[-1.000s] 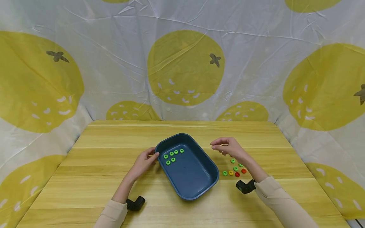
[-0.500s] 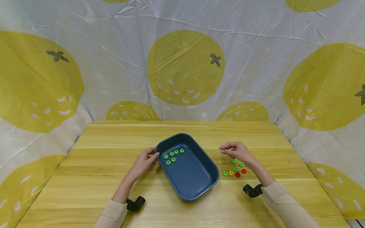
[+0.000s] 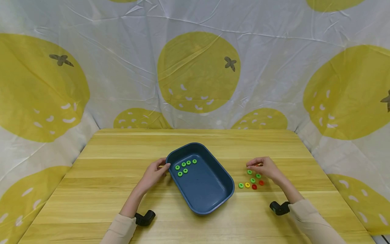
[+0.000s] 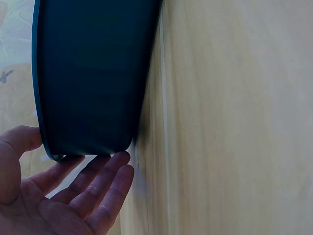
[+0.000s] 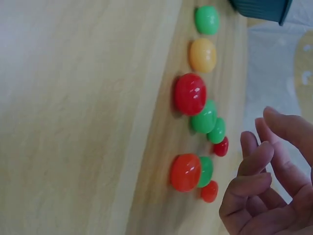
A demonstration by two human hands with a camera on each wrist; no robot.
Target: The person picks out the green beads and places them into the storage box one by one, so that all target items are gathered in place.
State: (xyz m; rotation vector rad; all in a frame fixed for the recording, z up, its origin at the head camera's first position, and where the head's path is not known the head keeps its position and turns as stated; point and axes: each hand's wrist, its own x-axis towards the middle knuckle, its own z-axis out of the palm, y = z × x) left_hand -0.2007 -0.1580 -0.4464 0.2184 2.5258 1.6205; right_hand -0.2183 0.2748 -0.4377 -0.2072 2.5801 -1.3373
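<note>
My left hand [image 3: 154,173] grips the corner rim of a dark blue rectangular basin [image 3: 202,191]. In the left wrist view its thumb lies at the rim and its fingers [image 4: 115,188] reach against the outer wall. Several green ring-shaped beads [image 3: 180,176] lie inside the basin, near that corner. To the right, my right hand [image 3: 269,169] hovers over loose beads, fingers loosely bent, with nothing held between thumb and forefinger. Below it lie green beads [image 5: 207,19], a yellow bead [image 5: 202,55], red beads [image 5: 190,94] and orange-red beads [image 5: 186,172]; the hand partly hides some in the head view.
A wooden table [image 3: 122,145] carries the basin and beads. Behind it hangs a whitish cloth [image 3: 268,74] printed with big yellow fruit. Each wrist wears a black camera mount [image 3: 145,218].
My right hand has moved right and toward me, away from the basin and over the loose beads. The left hand, the basin and the beads in it stay put.
</note>
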